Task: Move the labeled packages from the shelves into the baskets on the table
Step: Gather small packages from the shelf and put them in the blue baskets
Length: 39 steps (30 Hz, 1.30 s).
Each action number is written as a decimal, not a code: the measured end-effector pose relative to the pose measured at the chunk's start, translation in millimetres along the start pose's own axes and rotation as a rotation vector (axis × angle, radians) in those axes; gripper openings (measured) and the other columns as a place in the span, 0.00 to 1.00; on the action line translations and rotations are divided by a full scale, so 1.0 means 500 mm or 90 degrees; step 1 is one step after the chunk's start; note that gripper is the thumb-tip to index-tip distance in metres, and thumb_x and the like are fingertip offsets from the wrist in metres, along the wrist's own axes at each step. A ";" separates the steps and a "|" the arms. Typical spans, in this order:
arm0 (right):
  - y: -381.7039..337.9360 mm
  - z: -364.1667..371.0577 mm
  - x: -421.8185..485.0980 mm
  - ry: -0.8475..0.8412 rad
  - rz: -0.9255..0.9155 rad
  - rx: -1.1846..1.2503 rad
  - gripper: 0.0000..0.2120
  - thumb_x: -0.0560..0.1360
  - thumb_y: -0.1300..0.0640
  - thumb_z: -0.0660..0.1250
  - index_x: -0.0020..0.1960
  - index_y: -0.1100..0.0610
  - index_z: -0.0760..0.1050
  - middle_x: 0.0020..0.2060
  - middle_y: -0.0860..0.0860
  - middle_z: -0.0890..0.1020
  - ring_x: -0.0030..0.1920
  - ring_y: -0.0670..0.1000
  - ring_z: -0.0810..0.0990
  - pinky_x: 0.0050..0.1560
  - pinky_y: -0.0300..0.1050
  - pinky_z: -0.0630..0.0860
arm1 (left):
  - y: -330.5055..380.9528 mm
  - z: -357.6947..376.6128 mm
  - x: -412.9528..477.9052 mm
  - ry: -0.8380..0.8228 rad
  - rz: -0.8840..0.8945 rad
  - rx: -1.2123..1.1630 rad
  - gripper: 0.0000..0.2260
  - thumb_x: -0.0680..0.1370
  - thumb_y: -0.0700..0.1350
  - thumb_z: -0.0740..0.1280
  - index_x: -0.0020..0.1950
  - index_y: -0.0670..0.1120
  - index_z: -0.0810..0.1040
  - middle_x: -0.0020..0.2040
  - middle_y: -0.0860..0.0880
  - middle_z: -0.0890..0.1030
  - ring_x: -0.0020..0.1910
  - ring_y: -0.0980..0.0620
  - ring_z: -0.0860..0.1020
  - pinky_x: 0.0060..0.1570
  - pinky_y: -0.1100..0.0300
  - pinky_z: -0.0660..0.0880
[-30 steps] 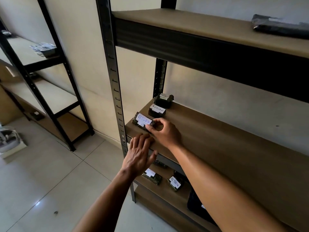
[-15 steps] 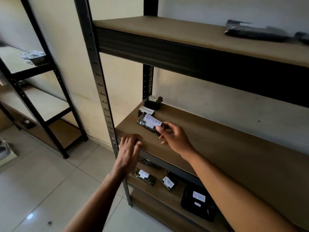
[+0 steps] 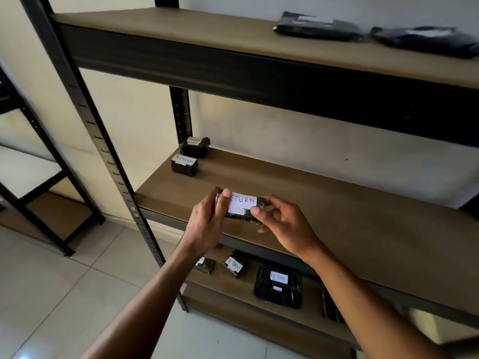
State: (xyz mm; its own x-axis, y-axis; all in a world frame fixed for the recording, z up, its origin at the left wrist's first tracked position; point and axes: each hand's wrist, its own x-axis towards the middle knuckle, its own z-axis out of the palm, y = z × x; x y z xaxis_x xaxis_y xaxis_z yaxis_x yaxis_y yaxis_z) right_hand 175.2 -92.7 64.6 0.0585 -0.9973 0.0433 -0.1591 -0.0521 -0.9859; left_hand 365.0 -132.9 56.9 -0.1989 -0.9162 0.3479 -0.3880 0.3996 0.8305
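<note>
Your left hand (image 3: 204, 224) has joined your right hand (image 3: 282, 226) on the RETURN package (image 3: 242, 207), now lifted off the middle shelf (image 3: 337, 218); both pinch its ends firmly; two packages (image 3: 184, 165) remain beyond your grip; baskets unseen.

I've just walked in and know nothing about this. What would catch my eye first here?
First, the two bare hands in the middle: the left hand and the right hand hold a small dark package between them, its white label reading RETURN, just above the middle shelf. Behind it, two more labeled packages sit at that shelf's back left corner. Two flat black bags lie on the top shelf.
</note>
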 end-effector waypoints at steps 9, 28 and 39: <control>-0.013 -0.034 -0.076 0.089 0.023 0.206 0.27 0.68 0.35 0.75 0.59 0.53 0.82 0.53 0.61 0.84 0.47 0.54 0.84 0.49 0.46 0.82 | 0.094 0.044 -0.007 -0.043 -0.014 -0.070 0.19 0.85 0.54 0.54 0.42 0.43 0.68 0.32 0.40 0.74 0.34 0.39 0.73 0.37 0.44 0.72; -0.021 -0.069 -0.084 0.057 0.016 0.292 0.25 0.69 0.40 0.76 0.61 0.52 0.82 0.58 0.57 0.84 0.52 0.52 0.83 0.53 0.43 0.80 | 0.106 0.079 0.001 -0.035 0.103 -0.052 0.13 0.85 0.53 0.52 0.43 0.50 0.64 0.27 0.57 0.72 0.24 0.55 0.66 0.25 0.65 0.60; -0.030 -0.080 -0.097 0.054 0.017 0.304 0.22 0.62 0.39 0.80 0.47 0.53 0.82 0.51 0.54 0.85 0.51 0.50 0.84 0.49 0.40 0.81 | 0.095 0.105 -0.015 -0.078 -0.050 -0.180 0.19 0.83 0.59 0.51 0.42 0.48 0.71 0.31 0.54 0.73 0.32 0.55 0.72 0.31 0.54 0.74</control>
State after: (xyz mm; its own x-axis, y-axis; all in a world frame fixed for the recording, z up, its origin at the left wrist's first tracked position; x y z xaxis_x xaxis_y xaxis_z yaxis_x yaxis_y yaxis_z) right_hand 135.3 -45.3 83.9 -0.0230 -0.9997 0.0097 0.3120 -0.0163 -0.9499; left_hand 300.6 -105.2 71.0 -0.2921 -0.9265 0.2372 -0.1448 0.2880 0.9466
